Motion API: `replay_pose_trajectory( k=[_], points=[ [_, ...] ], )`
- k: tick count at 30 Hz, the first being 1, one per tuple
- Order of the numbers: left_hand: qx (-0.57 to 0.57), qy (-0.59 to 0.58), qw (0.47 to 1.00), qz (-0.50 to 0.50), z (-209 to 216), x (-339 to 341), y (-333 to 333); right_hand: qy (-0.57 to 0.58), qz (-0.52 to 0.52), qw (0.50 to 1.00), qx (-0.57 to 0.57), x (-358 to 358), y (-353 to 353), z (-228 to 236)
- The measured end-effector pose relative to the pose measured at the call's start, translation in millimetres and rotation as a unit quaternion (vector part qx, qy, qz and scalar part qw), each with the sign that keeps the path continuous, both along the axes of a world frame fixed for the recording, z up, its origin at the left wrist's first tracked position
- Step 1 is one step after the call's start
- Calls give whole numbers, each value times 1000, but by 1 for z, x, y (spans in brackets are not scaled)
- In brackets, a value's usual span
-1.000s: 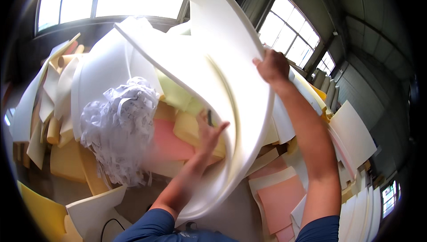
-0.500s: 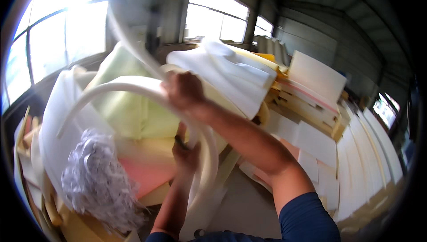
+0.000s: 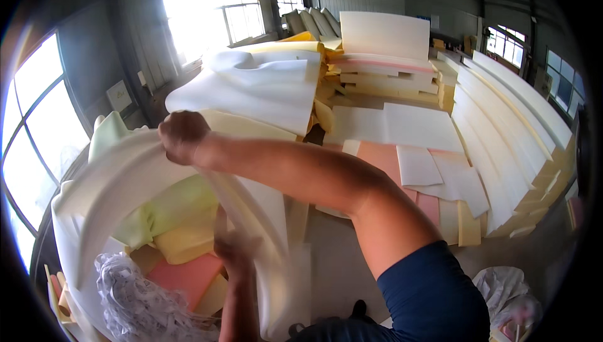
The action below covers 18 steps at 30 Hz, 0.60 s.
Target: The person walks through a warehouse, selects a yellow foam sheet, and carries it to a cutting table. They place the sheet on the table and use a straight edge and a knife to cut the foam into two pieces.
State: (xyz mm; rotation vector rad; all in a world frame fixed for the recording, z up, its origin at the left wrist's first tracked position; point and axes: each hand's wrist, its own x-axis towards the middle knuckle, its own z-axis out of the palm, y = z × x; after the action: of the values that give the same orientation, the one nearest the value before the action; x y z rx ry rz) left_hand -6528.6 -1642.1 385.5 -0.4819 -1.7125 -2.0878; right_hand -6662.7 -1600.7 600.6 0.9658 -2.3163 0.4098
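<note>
My right hand (image 3: pixel 182 138) is closed in a fist on the top of a bent, cream-white foam sheet (image 3: pixel 129 166). The sheet arches down to the left and also runs down on the right, close to my body. Below it, my left hand (image 3: pixel 235 244) is against or just beside the right-hand part of the sheet; motion smears its fingers, so its grip is unclear. A bundle of shredded white strips (image 3: pixel 141 295) is close by on the left. Pale green foam (image 3: pixel 179 207) and a pink sheet (image 3: pixel 185 279) show under the arch.
Beyond the arch lies a pile of white foam sheets (image 3: pixel 245 94). Flat white and pink pieces (image 3: pixel 418 131) cover the floor to the right, beside a long stack of foam slabs (image 3: pixel 502 153). A white bag (image 3: pixel 502 288) sits at lower right. Windows line the left wall.
The view has turned to the right. My right hand has swung left with the foam, which now spreads out as a broader arch. My left hand has stayed low beside it.
</note>
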Motion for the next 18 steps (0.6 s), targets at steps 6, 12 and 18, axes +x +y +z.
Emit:
replay_pose_trajectory(
  k=[6,12,18],
  points=[
    [-451,-120,812,350,-141,55,62,-84,-54,978,-183,-32,123,10],
    [-424,-229,766,426,-249,108,67,-17,-112,954,-276,-47,208,77],
    [-380,-372,692,488,-299,127,99,20,-112,966,-232,-140,255,131]
  ],
)
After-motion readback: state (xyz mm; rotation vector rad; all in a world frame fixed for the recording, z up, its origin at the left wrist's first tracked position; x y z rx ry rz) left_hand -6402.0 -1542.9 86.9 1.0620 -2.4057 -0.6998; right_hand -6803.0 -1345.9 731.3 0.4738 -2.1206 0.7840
